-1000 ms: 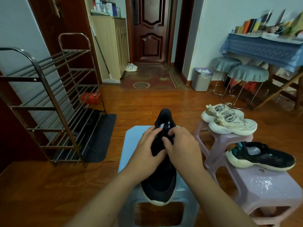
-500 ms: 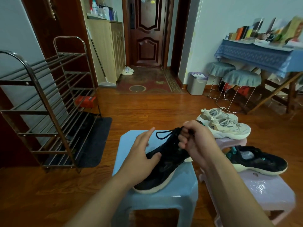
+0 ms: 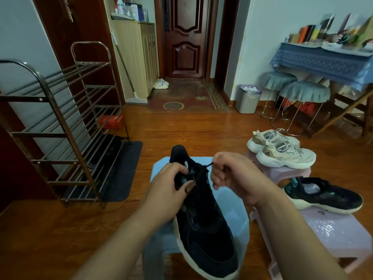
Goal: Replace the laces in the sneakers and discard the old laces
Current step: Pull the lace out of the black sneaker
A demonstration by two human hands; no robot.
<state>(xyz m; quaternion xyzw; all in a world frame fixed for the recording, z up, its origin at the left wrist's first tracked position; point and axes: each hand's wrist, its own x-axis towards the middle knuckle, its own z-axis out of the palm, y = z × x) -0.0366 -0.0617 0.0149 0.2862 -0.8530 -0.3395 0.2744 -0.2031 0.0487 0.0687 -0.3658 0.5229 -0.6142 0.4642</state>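
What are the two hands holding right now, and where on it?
The right hand pinches the black lace near its end, pulled out from the black sneaker on the blue stool. The left hand grips that sneaker at the tongue area.

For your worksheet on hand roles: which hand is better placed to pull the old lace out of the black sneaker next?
Right hand: it already pinches the black lace, while the left hand steadies the black sneaker.
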